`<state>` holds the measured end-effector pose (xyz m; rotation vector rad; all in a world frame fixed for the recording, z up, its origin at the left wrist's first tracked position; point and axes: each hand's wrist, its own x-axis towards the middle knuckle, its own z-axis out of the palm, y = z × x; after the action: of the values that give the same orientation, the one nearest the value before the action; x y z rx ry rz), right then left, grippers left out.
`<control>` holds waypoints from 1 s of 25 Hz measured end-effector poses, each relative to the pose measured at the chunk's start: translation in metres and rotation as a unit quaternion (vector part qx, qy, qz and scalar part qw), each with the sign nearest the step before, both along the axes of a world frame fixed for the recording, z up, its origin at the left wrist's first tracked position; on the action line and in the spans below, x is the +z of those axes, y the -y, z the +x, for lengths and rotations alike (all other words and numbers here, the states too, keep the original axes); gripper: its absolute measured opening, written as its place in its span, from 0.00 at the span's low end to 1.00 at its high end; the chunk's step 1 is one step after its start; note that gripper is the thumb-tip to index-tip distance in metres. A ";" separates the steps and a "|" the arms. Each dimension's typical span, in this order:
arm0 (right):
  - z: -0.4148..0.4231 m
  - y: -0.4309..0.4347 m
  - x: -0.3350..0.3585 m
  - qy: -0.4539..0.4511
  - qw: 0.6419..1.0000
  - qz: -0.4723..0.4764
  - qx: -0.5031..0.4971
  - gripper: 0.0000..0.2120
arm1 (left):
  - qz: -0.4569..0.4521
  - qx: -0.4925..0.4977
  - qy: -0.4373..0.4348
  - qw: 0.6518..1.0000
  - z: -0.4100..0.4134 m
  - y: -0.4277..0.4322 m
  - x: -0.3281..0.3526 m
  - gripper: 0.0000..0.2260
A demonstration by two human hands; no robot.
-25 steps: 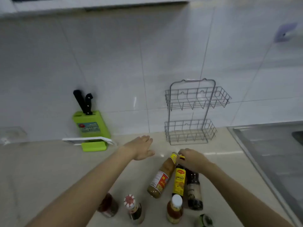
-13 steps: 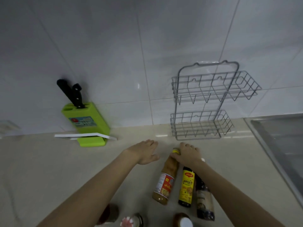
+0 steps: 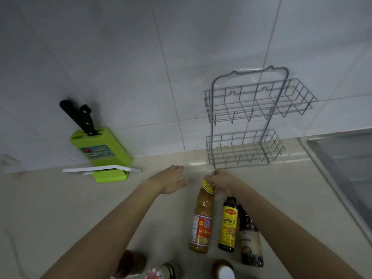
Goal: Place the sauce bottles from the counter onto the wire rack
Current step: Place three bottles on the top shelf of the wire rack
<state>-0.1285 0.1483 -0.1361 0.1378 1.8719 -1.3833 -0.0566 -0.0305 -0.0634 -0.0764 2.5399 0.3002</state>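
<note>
A two-tier grey wire rack (image 3: 246,121) hangs on the tiled wall, both tiers holding nothing. My right hand (image 3: 222,182) is closed around the yellow cap of a tall light-brown sauce bottle (image 3: 202,220) that stands on the counter. Beside it stand a dark bottle with a yellow label (image 3: 228,226) and a dark bottle with a pale label (image 3: 250,240). My left hand (image 3: 171,179) hovers flat with fingers apart, just left of the brown bottle, holding nothing. Three more bottle tops (image 3: 223,270) show at the bottom edge.
A green knife block (image 3: 102,152) with two black-handled knives leans against the wall at the left, a white board (image 3: 100,169) in front of it. A steel sink (image 3: 342,168) lies at the right. The beige counter (image 3: 50,208) spreads to the left.
The view has drawn closer to the rack and wall. My right hand has shifted from the yellow-label bottle to the brown bottle's cap, and that bottle now stands more upright. The left hand stayed open.
</note>
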 end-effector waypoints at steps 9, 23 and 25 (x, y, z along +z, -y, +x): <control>0.003 -0.062 0.082 -0.253 0.957 -0.052 -0.130 0.17 | 0.224 0.183 -0.145 0.946 0.009 -0.021 0.072 0.27; -0.045 -0.099 0.311 -0.482 0.800 -0.206 -0.293 0.18 | 0.537 0.309 -0.174 0.765 -0.036 -0.069 0.111 0.34; -0.060 -0.087 0.317 -0.484 0.795 -0.202 -0.304 0.20 | 0.560 0.316 -0.167 0.748 -0.044 -0.073 0.105 0.35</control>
<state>-0.1880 0.2354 0.1808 -0.2744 2.3516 -2.6340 -0.1003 0.0421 0.0418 -0.4357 2.1104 2.1853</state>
